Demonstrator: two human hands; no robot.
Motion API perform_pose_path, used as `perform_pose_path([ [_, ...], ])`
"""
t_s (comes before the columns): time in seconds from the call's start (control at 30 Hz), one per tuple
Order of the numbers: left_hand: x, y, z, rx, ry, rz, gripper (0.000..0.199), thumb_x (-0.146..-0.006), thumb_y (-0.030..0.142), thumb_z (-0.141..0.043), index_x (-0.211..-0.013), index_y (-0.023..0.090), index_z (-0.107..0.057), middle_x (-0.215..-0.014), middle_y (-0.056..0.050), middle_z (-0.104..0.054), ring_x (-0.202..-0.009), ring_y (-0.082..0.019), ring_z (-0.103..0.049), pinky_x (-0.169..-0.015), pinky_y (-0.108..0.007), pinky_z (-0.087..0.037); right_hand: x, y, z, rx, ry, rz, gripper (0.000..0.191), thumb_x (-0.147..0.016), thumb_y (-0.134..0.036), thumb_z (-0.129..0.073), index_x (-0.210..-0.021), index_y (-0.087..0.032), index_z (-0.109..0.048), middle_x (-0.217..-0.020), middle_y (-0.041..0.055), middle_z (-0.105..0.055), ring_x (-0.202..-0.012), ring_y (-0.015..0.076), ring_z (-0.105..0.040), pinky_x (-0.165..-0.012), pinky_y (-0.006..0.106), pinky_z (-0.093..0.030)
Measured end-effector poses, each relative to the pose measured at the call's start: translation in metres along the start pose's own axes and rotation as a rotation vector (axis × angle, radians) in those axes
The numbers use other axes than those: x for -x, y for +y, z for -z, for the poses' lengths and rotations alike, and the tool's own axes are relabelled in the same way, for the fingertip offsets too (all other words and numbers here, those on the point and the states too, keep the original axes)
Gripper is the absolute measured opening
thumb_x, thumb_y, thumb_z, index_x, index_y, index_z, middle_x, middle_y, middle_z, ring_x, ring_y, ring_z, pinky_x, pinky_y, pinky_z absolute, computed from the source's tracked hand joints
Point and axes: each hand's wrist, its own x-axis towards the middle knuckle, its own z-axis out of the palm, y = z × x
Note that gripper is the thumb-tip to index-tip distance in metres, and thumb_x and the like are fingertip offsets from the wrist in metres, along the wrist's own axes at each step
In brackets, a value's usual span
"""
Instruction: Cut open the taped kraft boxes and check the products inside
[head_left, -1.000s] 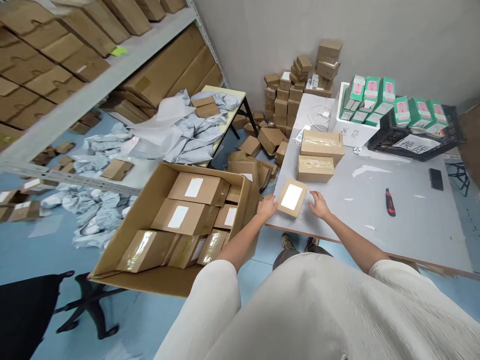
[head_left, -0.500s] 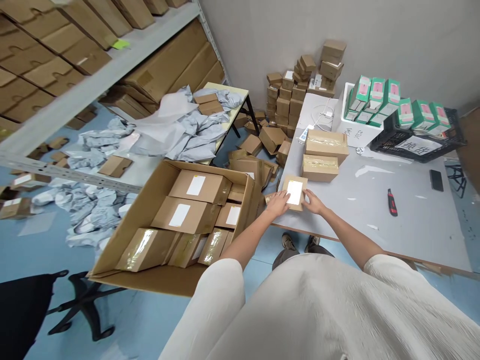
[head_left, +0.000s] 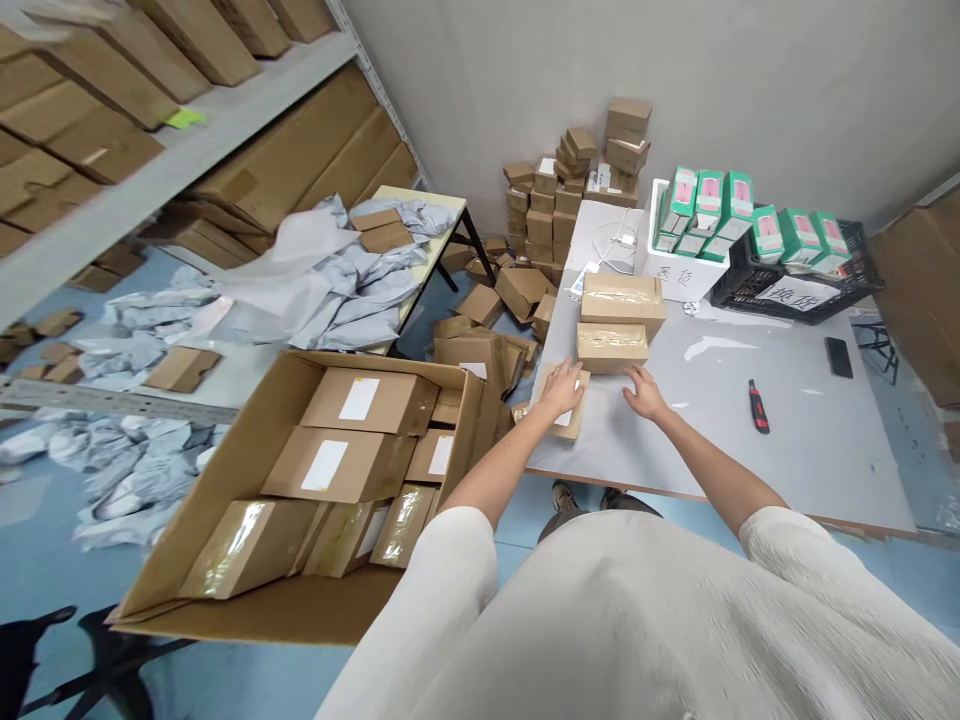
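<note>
My left hand lies over a small kraft box near the table's front edge, its fingers across the white label, which is mostly hidden. The box sits tilted against that hand. My right hand rests open on the grey table top, holding nothing. Just beyond it stand two tape-sealed kraft boxes, one behind the other. To my left, an open cardboard carton holds several labelled and taped boxes.
A red box cutter and a black phone lie on the table. Green-and-pink packs fill a white foam box and a black crate. Kraft boxes are piled behind, with shelving and grey mailers at left.
My right hand has come off the small box and moved right onto the table. The box has turned and tilted under my left hand, and its label is now covered.
</note>
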Motion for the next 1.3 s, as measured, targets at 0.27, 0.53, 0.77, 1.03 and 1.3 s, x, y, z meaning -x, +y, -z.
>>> perform_pose_path([
  [0.27, -0.059, 0.019, 0.002, 0.118, -0.006, 0.177, 0.067, -0.104, 0.036, -0.062, -0.167, 0.019, -0.043, -0.179, -0.021, -0.036, -0.161, -0.037, -0.044, -0.129, -0.048, -0.039, -0.037, 0.031, 0.015, -0.085, 0.072, -0.041, 0.064, -0.094, -0.035, -0.060, -0.156, -0.024, -0.059, -0.168, 0.0172, -0.048, -0.150, 0.0431, -0.049, -0.121, 0.065, -0.046],
  [0.53, -0.066, 0.041, -0.009, 0.104, 0.025, 0.181, 0.053, -0.101, 0.030, -0.059, -0.153, 0.019, -0.059, -0.156, -0.015, -0.063, -0.143, -0.033, -0.060, -0.121, -0.042, -0.047, -0.042, 0.056, 0.019, -0.209, 0.127, -0.046, 0.064, -0.096, -0.037, -0.055, -0.158, -0.020, -0.055, -0.154, 0.0184, -0.059, -0.146, 0.0365, -0.053, -0.125, 0.058, -0.045],
  [0.77, -0.068, 0.067, -0.019, 0.058, -0.029, 0.050, 0.052, -0.099, 0.022, -0.062, -0.151, 0.020, -0.060, -0.158, -0.014, -0.063, -0.151, -0.031, -0.055, -0.125, -0.041, -0.045, -0.012, 0.079, 0.036, -0.158, 0.117, -0.234, 0.077, -0.100, -0.036, -0.049, -0.172, -0.015, -0.031, -0.150, 0.0223, -0.061, -0.121, 0.0358, -0.067, -0.109, 0.052, -0.056],
  [1.03, -0.044, 0.069, -0.008, 0.087, -0.041, 0.106, 0.050, -0.099, 0.020, -0.059, -0.149, 0.024, -0.059, -0.133, -0.013, -0.076, -0.124, -0.034, -0.071, -0.106, -0.043, -0.056, 0.012, 0.069, 0.057, -0.145, 0.031, -0.323, 0.089, -0.101, -0.039, -0.055, -0.178, -0.016, -0.016, -0.089, 0.0045, -0.080, -0.088, 0.0309, -0.073, -0.085, 0.038, -0.056],
  [1.3, -0.032, 0.067, -0.018, 0.236, -0.046, 0.175, 0.072, -0.105, 0.036, -0.057, -0.172, 0.021, -0.034, -0.153, -0.021, -0.062, -0.138, -0.036, -0.066, -0.117, -0.047, -0.050, 0.028, 0.057, 0.057, 0.016, 0.093, -0.212, 0.050, -0.092, -0.039, -0.065, -0.139, -0.021, -0.062, -0.119, 0.0150, -0.073, -0.108, 0.0344, -0.067, -0.091, 0.043, -0.054],
])
